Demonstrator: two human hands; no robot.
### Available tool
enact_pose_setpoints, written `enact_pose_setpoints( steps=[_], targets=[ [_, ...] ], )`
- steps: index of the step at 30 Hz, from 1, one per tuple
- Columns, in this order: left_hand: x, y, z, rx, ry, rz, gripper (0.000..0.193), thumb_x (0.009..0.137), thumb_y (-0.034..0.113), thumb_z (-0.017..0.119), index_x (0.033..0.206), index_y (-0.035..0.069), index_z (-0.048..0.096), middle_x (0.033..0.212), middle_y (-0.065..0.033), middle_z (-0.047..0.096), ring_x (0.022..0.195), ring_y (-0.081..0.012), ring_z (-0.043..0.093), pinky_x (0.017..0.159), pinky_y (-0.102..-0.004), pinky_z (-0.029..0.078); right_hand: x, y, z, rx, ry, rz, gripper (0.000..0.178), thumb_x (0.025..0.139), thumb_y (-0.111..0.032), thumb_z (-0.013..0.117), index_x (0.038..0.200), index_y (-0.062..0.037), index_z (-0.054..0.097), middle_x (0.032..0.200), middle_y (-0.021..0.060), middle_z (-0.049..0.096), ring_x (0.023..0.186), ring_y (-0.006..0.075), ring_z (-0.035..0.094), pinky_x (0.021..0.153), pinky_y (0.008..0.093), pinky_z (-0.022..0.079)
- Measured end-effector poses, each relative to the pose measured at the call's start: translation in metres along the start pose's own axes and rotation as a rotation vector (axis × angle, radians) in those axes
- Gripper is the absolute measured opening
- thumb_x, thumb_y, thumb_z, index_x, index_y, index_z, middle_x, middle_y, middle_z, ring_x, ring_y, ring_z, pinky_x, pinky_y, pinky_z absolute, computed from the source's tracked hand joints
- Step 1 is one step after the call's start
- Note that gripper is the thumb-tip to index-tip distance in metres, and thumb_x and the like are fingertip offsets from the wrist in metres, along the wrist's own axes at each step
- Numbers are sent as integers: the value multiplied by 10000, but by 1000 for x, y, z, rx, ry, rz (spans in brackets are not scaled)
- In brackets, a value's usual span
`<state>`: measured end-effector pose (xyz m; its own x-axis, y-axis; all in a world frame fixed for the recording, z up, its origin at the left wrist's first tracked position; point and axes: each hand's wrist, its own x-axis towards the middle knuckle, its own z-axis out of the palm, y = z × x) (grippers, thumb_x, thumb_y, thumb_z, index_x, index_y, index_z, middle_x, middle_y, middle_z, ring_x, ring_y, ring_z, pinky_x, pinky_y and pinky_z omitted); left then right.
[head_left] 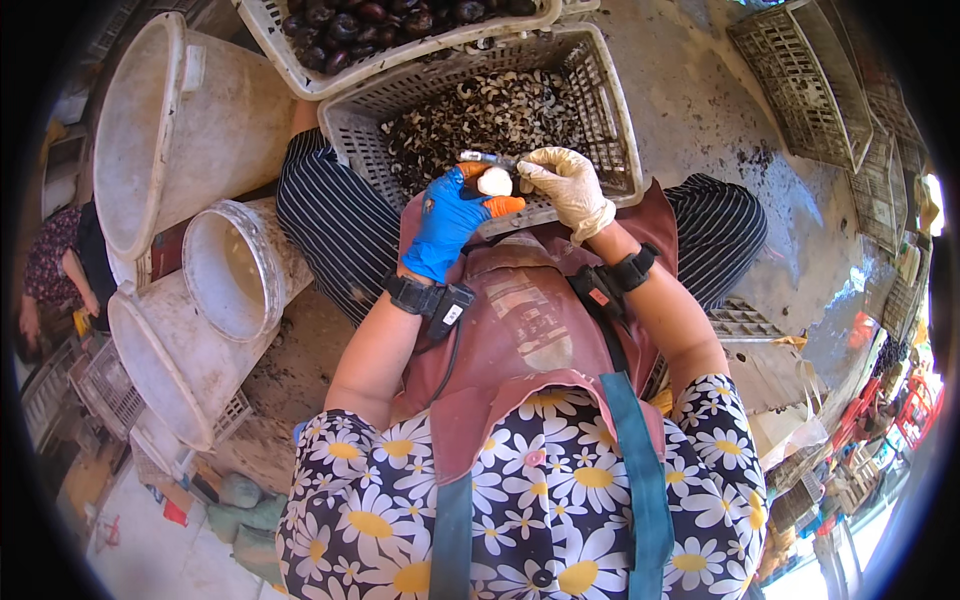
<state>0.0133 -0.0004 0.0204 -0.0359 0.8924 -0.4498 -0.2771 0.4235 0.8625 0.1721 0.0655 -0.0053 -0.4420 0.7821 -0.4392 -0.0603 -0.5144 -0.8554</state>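
My left hand (447, 220), in a blue glove with orange finger covers, is closed around a white, round, peeled water chestnut (495, 181). My right hand (567, 187), in a pale, stained glove, pinches a small metal peeler (487, 158) whose narrow end points left, just above the white piece. Whether its edge touches the piece cannot be made out. Both hands are over the near rim of a grey plastic crate (614, 110) that holds dark and white peelings (480, 115). Beyond it, a second crate (290, 70) holds glossy dark-brown unpeeled water chestnuts (370, 30).
To my left, a large pale tub (230, 105) and smaller white buckets (232, 270) lie tipped or tilted. Slatted crates (800, 85) stand at the right. Another person (62, 260) is at the far left. My striped knees flank the peelings crate.
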Motion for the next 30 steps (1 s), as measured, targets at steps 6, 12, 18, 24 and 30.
enact_pose_setpoints(
  steps=[6, 12, 18, 24, 30],
  targets=[
    [12, -1, -12, 673, 49, 294, 389, 667, 95, 764, 991, -23, 585, 968, -81, 610, 846, -130, 583, 755, -272, 491, 2, 1, 15, 284, 15, 148, 125, 838, -143, 605, 837, -18, 609, 676, -4, 577, 542, 47, 495, 498, 176, 397],
    [12, 12, -18, 686, -58, 84, 312, 678, 125, 764, 928, 3, 624, 873, -64, 627, 798, -106, 566, 686, -250, 475, -1, -19, 27, 18, -51, -57, 115, 823, -107, 613, 851, 4, 607, 687, 12, 587, 593, 60, 511, 545, 191, 415],
    [15, -15, -32, 180, -34, 197, 387, 726, 81, 718, 1078, 42, 561, 930, -36, 627, 772, -98, 570, 663, -233, 479, -9, -5, -9, -201, 5, -50, 93, 818, -100, 616, 818, -9, 601, 678, 6, 572, 614, 64, 501, 586, 206, 414],
    [3, 2, -26, 3, 8, 1, 435, 748, 26, 682, 1155, 54, 532, 937, -29, 624, 843, -109, 598, 684, -219, 497, -19, 13, -28, -135, 87, -78, 88, 815, -90, 622, 843, -9, 604, 697, -7, 573, 620, 51, 498, 588, 198, 415],
    [3, 0, -24, 57, 61, 145, 462, 720, -50, 677, 1150, 33, 530, 911, -30, 610, 817, -99, 580, 698, -210, 494, -22, 2, -16, -231, 118, -67, 137, 781, -107, 670, 860, -6, 623, 719, -22, 580, 631, 35, 485, 575, 189, 420]
  ],
)
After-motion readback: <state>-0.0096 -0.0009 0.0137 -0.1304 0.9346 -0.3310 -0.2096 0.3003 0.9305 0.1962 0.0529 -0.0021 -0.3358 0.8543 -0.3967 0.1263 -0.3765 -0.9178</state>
